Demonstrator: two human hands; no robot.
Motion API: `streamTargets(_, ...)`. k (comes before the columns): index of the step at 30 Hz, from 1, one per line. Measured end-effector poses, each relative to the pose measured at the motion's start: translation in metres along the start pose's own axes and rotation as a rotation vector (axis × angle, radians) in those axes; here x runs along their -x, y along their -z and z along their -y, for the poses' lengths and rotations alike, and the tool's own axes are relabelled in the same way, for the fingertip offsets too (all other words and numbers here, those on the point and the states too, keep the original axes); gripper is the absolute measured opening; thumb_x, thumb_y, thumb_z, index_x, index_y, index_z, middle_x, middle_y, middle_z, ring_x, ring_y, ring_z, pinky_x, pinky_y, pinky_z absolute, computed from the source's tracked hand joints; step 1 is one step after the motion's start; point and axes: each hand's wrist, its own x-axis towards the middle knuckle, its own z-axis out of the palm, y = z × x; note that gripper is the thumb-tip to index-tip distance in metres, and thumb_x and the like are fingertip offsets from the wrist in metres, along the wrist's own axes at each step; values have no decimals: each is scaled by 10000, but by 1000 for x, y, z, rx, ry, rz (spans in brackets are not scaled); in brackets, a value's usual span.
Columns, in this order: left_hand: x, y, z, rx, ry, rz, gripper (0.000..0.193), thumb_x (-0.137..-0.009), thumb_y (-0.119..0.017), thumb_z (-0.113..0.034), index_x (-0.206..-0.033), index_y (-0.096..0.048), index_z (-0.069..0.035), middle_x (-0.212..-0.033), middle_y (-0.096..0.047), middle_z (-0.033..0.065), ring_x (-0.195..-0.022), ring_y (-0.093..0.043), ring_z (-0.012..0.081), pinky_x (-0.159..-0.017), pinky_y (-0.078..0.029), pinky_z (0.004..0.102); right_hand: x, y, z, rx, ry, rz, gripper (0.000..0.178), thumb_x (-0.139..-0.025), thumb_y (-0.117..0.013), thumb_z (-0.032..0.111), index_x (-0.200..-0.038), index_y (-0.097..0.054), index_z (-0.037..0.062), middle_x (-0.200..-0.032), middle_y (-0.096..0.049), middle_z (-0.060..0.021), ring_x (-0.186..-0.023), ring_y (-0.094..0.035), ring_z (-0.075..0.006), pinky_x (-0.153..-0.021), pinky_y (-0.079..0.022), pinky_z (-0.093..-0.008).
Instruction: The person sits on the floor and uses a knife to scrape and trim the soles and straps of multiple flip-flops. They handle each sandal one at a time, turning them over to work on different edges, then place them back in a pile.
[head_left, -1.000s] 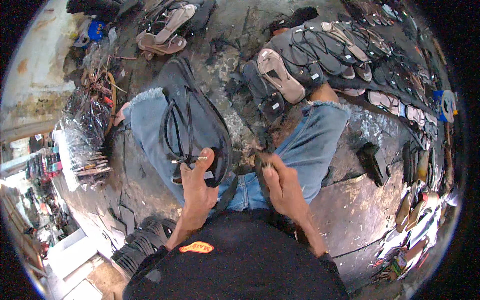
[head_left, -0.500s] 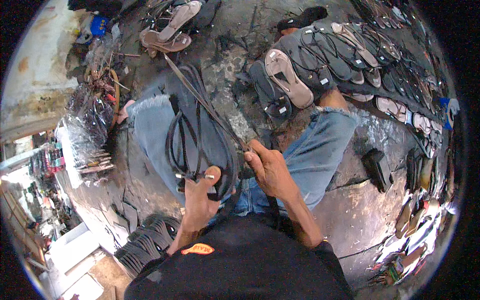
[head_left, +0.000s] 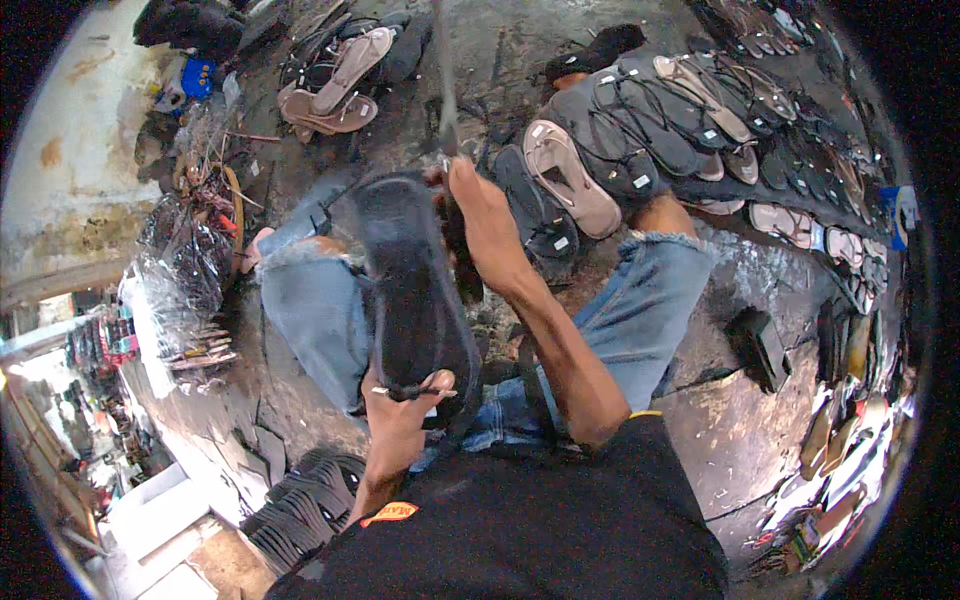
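A black sandal [head_left: 412,290] lies between my knees, its sole long and dark, partly blurred by motion. My left hand [head_left: 397,425] is closed on its near end, the thumb pressed over a narrow dark strap [head_left: 418,393] with pale tags on it. Beside the sandal's far end, my right hand [head_left: 487,222] is closed round a long, thin, flat greyish strip [head_left: 446,85] that points away from me past the picture's top edge. Whether this strip is a blade or another tool cannot be made out. Dark loops stick out at the sandal's far left side.
Rows of finished-looking sandals [head_left: 640,125] lie at the right. Several more sandals [head_left: 345,85] are heaped at the far left. Clear plastic bags [head_left: 185,255] stand left of my knee. Stacked dark soles [head_left: 305,500] are near left, and a black block [head_left: 760,345] sits at right.
My right hand has moved away from me to the sandal's far end, swinging the strip upright in the picture. The long straps no longer lie over the sole. My left hand keeps its hold.
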Motion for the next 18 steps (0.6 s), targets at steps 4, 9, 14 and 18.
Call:
streamTargets(4,-22,3,-31,179,-259,264,661,-811,-800,-180,-1366,-508,27,-1157,-674,106,-1064,-655,219,-947,-508,322,73,16,51,53,-56,11,315,-961,-707,267,-1119,-634,4,-817,-609,21,-727,-515,-66,-638,-443,-258)
streamTargets(9,-28,2,-78,88,-226,396,398,-1017,-613,-325,-1268,-619,-16,-1067,-714,47,-936,-683,124,-836,-542,264,139,6,82,161,65,-134,345,-957,-706,282,-1156,-616,16,-725,-590,24,-646,-475,-70,-564,-413,-285)
streamTargets(14,0,22,-69,279,17,361,340,-1053,-553,-281,-1257,-637,-22,-1082,-712,14,-935,-655,78,-837,-524,259,258,81,68,739,-263,197,300,-993,-563,346,-1114,-605,75,-756,-635,-206,-671,-634,-401,-594,-485,-448)
streamTargets(18,-1,24,-58,188,24,414,418,-1037,-587,-294,-1336,-575,-3,-1163,-673,30,-1046,-615,112,-953,-469,284,309,90,66,822,-377,226,300,-969,-594,383,-1057,-597,95,-775,-651,-222,-736,-658,-449,-610,-493,-501)
